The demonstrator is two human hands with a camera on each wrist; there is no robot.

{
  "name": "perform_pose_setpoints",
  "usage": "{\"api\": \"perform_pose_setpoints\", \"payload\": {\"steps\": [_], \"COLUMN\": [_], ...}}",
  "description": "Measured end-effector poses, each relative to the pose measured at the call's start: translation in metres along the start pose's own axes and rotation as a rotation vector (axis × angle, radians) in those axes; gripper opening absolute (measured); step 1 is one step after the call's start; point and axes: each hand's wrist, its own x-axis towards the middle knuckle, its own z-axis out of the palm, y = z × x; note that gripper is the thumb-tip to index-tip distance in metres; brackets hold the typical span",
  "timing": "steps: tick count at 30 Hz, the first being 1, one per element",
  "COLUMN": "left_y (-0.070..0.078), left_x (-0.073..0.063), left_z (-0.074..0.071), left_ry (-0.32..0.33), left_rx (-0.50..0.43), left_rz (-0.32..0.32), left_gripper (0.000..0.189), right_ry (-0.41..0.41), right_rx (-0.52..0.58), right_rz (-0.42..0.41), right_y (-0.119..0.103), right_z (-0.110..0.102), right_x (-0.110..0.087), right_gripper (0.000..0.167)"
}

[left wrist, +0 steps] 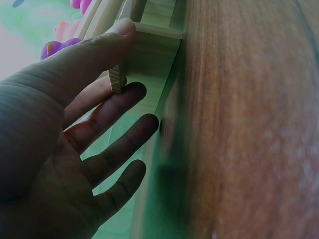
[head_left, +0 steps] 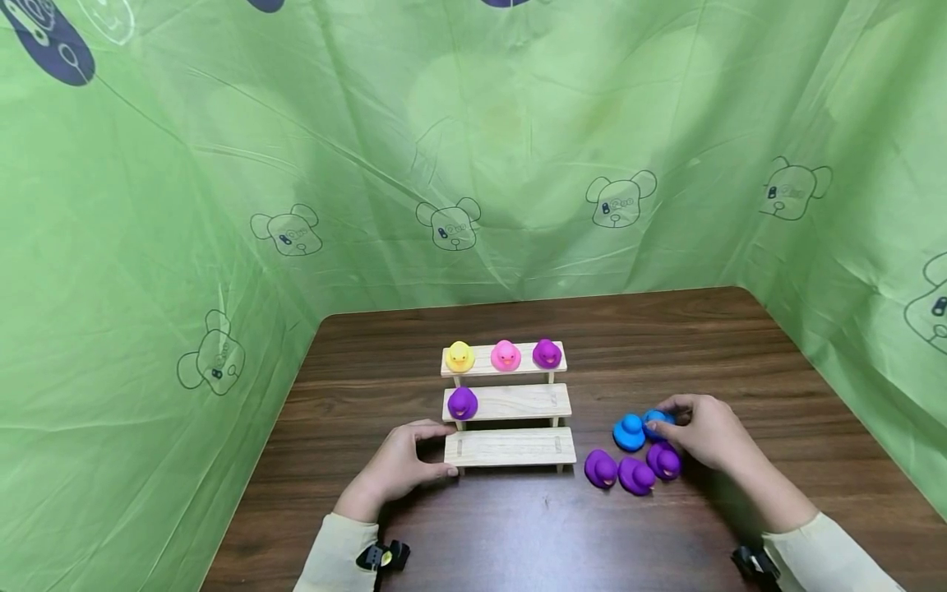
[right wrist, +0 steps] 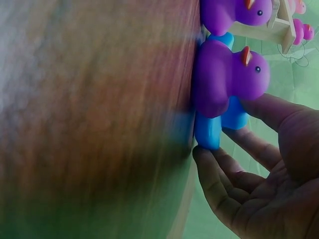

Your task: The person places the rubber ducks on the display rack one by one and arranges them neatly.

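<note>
"Shelf (head_left: pixel 521 402) at the middle of the dial, twelve pointing away from the person. Where are the hands?"

"The left hand (head_left: pixel 403 460) is at eight o'clock, thumb and forefinger holding the end of the bottom step (head_left: pixel 510 447). In the left wrist view its lower fingers spread apart. The right hand (head_left: pixel 703 432) is just past three."

"Gripping anything?"

"A blue duck (head_left: pixel 654 418), pinched between thumb and fingers. I can't tell whether it is off the table (head_left: pixel 348 411)."

"What's near it?"

"Make that duck the centre now. A second blue duck (head_left: pixel 630 432) sits just beside it, between eight and nine. One purple duck (head_left: pixel 665 460) is close by at six, another purple duck (head_left: pixel 637 475) near seven, and a third purple duck (head_left: pixel 601 469) towards eight."

"And on the shelf itself?"

"Back to the shelf's dial. The top step (head_left: pixel 483 362) carries a yellow duck (head_left: pixel 459 357) between ten and eleven, a pink duck (head_left: pixel 506 355) at twelve and a fourth purple duck (head_left: pixel 547 353) just past one. The middle step (head_left: pixel 528 400) has a fifth purple duck (head_left: pixel 462 403) at nine."

"Around it all?"

"Green cloth (head_left: pixel 459 131) at nine, twelve and three, printed with cartoon animal heads (head_left: pixel 621 203)."
</note>
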Motion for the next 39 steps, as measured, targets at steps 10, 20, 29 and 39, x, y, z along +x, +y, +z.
{"api": "perform_pose_setpoints", "payload": {"steps": [10, 20, 29, 39], "left_y": [0.000, -0.001, -0.001, -0.002], "left_x": [0.001, 0.001, 0.001, 0.001], "left_z": [0.000, 0.000, 0.000, 0.001], "left_ry": [0.000, 0.000, 0.000, -0.001], "left_rx": [0.009, 0.012, 0.018, 0.021], "left_rz": [0.006, 0.009, 0.006, 0.005], "left_gripper": [0.055, 0.055, 0.055, 0.055], "right_ry": [0.058, 0.111, 0.191, 0.215], "right_rx": [0.003, 0.038, 0.108, 0.197], "right_rz": [0.021, -0.016, -0.104, -0.156], "right_y": [0.001, -0.005, -0.022, -0.049], "right_z": [-0.006, -0.008, -0.009, -0.006], "right_x": [0.001, 0.005, 0.003, 0.001], "right_gripper": [0.037, 0.033, 0.031, 0.031]}}
